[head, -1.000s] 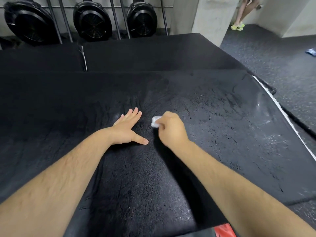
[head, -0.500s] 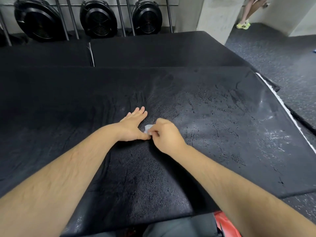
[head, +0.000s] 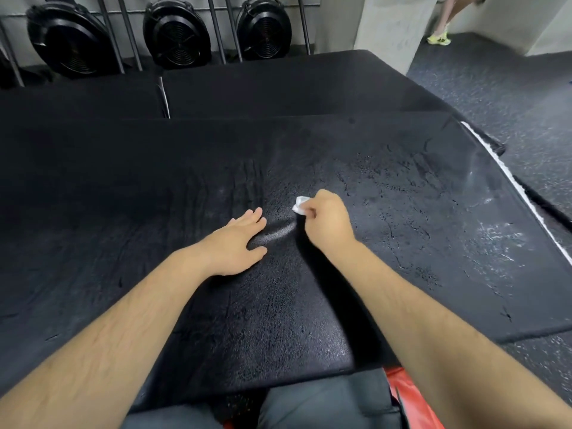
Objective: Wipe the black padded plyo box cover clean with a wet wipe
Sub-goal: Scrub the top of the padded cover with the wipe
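Black padding fills most of what we see: the plyo box cover (head: pixel 402 243) lies flat in front of us, wide and a bit cracked, with pale scuff marks near its right side and a thin white strip (head: pixel 510 181) along its right edge. Our left hand (head: pixel 235 243) rests flat on the cover near the middle, with its fingers (head: pixel 253 216) straight and close together and the thumb out to the side, holding nothing. Our right hand (head: pixel 325 221) is just beside it on the right, with its fingers (head: pixel 309 212) curled in tight, pinching a small white wet wipe (head: pixel 300 205). The wipe is bunched up and pokes out at the far left of the fist, down against the cover. Between our two hands a short shiny wet streak (head: pixel 278 232) shows on the padding. More black mats (head: pixel 278 85) lie behind the cover. Past them three round black fans (head: pixel 176 35) stand in a row by some metal bars. A grey pillar (head: pixel 393 26) stands at the back right, and beside it we see someone's legs in yellow shoes (head: pixel 439 38) on the dark speckled floor (head: pixel 510 88). Close to us, at the bottom, are our grey trousers (head: pixel 325 400) and a bit of something red (head: pixel 402 394).
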### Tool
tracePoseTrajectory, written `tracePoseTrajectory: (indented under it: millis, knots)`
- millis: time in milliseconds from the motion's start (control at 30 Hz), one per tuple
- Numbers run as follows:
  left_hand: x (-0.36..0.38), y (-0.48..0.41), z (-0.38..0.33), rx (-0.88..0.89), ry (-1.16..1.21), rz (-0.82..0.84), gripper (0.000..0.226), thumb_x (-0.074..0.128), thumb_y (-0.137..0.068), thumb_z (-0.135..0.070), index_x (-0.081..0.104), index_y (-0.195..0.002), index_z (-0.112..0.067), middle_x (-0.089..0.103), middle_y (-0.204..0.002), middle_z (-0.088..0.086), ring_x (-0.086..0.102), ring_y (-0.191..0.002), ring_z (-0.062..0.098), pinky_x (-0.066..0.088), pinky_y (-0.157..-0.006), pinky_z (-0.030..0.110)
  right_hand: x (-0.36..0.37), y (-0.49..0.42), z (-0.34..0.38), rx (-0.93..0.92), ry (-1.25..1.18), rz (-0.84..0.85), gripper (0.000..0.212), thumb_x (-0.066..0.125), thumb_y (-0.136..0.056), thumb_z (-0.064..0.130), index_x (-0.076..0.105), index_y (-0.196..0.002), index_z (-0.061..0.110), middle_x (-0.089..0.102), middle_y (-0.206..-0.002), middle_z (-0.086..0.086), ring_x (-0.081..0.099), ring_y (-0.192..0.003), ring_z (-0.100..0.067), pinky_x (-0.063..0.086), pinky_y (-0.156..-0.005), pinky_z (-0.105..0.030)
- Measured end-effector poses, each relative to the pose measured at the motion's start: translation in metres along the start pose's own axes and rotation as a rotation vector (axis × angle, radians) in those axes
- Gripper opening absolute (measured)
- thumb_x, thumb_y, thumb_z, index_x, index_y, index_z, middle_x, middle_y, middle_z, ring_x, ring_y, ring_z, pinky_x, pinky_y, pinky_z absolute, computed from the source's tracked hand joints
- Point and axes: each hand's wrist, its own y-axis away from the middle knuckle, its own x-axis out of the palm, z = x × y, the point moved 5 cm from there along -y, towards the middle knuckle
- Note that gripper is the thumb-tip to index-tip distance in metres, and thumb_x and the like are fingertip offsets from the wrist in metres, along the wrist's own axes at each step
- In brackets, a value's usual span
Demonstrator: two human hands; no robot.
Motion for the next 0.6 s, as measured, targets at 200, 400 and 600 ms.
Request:
tracePoseTrajectory:
  millis: [200,400,600]
  knots:
    - [0.009,0.011,-0.005,0.035,-0.093,-0.042,0.060,0.038,-0.107,-0.032,0.013,-0.160,-0.017,-0.006,-0.167,-0.008,-0.006,-0.152,0.007,0.001,-0.124,0.027,0.008,0.020,0.013,-0.167,-0.025,0.157,0.029,0.058,-0.093,0.006,0.079,-0.096,0.026,0.046,-0.082,0.001,0.054,-0.086,-0.028,0.044,-0.073,-0.032]
    - [0.012,0.025,-0.014,0.037,-0.082,-0.080,0.055,0.037,-0.108,-0.028,0.020,-0.159,-0.018,0.002,-0.166,-0.010,0.001,-0.152,0.005,0.000,-0.117,0.015,0.012,0.012,0.009,-0.001,-0.067,0.193,0.021,0.055,-0.090,0.007,0.074,-0.095,0.015,0.046,-0.090,0.002,0.055,-0.094,-0.023,0.045,-0.077,-0.032]
    - [0.025,0.049,-0.019,0.055,-0.071,-0.093,0.053,0.041,-0.106,-0.033,0.027,-0.157,-0.024,0.011,-0.163,-0.018,0.008,-0.150,-0.002,0.003,-0.115,0.011,0.002,0.015,-0.011,-0.037,0.032,0.261,0.019,0.051,-0.087,0.003,0.068,-0.085,0.012,0.045,-0.084,0.008,0.057,-0.092,-0.025,0.037,-0.068,-0.028]
